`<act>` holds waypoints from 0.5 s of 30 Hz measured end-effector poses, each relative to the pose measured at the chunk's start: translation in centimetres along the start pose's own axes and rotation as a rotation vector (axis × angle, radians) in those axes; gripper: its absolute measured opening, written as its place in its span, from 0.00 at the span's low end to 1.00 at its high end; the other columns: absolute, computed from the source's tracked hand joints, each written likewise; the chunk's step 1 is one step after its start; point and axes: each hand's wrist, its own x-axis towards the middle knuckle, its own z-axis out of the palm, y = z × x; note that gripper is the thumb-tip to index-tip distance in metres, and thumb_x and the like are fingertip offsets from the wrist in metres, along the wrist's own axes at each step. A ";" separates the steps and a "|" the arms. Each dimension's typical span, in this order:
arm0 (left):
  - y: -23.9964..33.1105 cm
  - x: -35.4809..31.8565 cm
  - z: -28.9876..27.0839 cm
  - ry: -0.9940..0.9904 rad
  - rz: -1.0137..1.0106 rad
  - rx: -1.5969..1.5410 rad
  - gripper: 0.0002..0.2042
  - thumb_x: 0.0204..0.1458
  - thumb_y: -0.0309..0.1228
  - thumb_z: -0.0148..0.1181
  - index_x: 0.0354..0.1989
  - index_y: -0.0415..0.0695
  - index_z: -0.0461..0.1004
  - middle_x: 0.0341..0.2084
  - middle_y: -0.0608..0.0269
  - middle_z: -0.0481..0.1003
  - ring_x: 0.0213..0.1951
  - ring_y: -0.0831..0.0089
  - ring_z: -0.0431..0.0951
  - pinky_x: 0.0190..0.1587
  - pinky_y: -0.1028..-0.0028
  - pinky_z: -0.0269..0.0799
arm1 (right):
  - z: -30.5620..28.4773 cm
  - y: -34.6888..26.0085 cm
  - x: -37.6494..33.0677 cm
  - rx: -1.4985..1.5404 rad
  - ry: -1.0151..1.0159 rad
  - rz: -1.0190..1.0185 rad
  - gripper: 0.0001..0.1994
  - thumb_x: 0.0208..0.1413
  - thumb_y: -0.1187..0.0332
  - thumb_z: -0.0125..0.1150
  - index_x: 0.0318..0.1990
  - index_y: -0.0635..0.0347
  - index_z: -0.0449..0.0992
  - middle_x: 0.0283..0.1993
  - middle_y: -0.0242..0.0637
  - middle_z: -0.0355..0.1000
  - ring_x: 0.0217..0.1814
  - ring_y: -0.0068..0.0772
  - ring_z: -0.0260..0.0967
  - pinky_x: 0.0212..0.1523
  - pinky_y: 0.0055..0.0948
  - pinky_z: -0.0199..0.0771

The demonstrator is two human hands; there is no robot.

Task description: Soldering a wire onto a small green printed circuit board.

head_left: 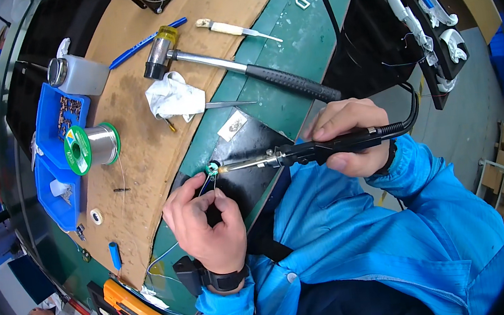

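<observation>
The left hand (207,226) pinched the small green board (212,168) above the black mat (260,134), apparently steadying it; the right hand (351,121) gripped the soldering iron (305,153), its tip at the board. The left wrist lay below the mat, the right beyond its right edge. The solder spool (101,144) stood left of the mat, presumably for easy reach.

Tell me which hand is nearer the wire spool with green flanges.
Left. The left hand is to the right of the wire spool and lower; the right hand is farther right, gripping the soldering iron.
</observation>
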 end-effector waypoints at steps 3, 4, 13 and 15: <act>0.6 -0.3 0.4 0.007 -0.009 0.082 0.08 0.45 0.15 0.63 0.30 0.38 0.70 0.42 0.51 0.80 0.44 0.53 0.77 0.50 0.60 0.72 | 0.2 0.5 0.3 -0.062 -0.033 -0.057 0.15 0.46 0.70 0.76 0.39 0.68 0.81 0.34 0.47 0.81 0.37 0.43 0.83 0.49 0.42 0.84; 0.9 -0.3 0.7 0.035 -0.003 0.111 0.08 0.44 0.15 0.63 0.30 0.38 0.70 0.42 0.52 0.80 0.44 0.53 0.77 0.50 0.60 0.71 | 0.3 0.6 0.3 -0.060 -0.035 -0.053 0.15 0.46 0.70 0.76 0.39 0.68 0.81 0.34 0.47 0.81 0.37 0.43 0.83 0.49 0.42 0.84; 1.4 -0.3 1.4 0.063 -0.042 0.200 0.08 0.44 0.16 0.64 0.30 0.39 0.70 0.41 0.52 0.81 0.43 0.54 0.77 0.50 0.60 0.69 | 0.5 0.9 0.1 -0.050 -0.050 -0.069 0.15 0.46 0.70 0.76 0.39 0.69 0.81 0.34 0.46 0.81 0.37 0.45 0.83 0.51 0.47 0.84; 1.4 -0.3 1.5 0.073 -0.042 0.200 0.09 0.44 0.16 0.64 0.29 0.39 0.70 0.41 0.52 0.81 0.43 0.54 0.77 0.50 0.60 0.69 | 0.4 0.9 0.2 -0.079 -0.073 -0.102 0.15 0.46 0.70 0.76 0.39 0.69 0.80 0.33 0.47 0.81 0.36 0.47 0.83 0.51 0.46 0.84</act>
